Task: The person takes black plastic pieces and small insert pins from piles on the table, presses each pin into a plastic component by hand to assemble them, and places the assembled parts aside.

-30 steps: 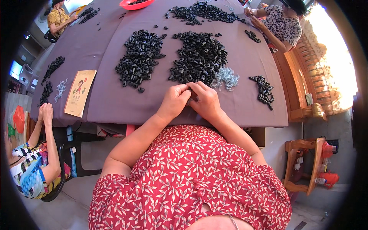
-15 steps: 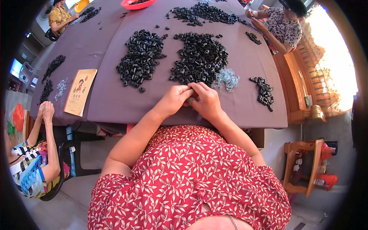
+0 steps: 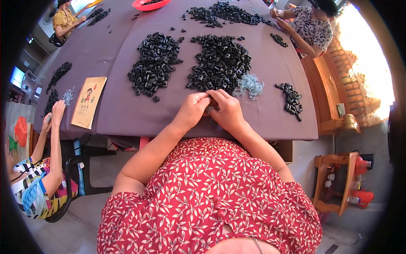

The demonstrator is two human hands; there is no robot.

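My left hand [image 3: 193, 110] and my right hand [image 3: 227, 109] meet at the table's front edge, fingers closed together around something small. A bit of it shows dark and greyish between the fingertips, but its kind is hidden. Just beyond them lies a large pile of small black plastic parts [image 3: 220, 61]. A second pile of black parts [image 3: 154, 63] is to its left. By my right hand sits a heap of small silvery springs [image 3: 248, 86]. Farther right is a small cluster of black pieces [image 3: 291, 101].
A tan booklet [image 3: 88, 102] lies left on the brown-covered table [image 3: 114, 84]. A co-worker's hands [image 3: 55, 114] are at the left edge; two other people sit at the far corners. A red bowl [image 3: 150, 5] and more black parts [image 3: 224, 13] are at the back. A wooden shelf [image 3: 338, 182] stands right.
My hands stay together in nearly the same place. At the left, one of the co-worker's hands has risen toward the small silvery heap, apart from the other.
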